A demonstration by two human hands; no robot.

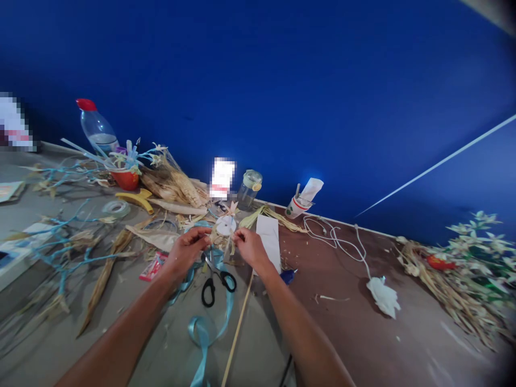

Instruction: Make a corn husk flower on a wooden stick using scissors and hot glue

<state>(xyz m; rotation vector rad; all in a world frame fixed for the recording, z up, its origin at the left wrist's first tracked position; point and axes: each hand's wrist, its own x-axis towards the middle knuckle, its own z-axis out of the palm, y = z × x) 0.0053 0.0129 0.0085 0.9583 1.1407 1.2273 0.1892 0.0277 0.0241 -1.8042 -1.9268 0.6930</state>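
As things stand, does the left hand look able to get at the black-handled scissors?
Probably yes: the scissors lie close by the left hand, and nothing visible blocks the way. Whether that hand is already gripping something is hard to tell.

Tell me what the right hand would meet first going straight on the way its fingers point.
Most likely the white round disc, which appears just beyond the right hand in the picture; depth is unclear, so the hand might pass over it instead.
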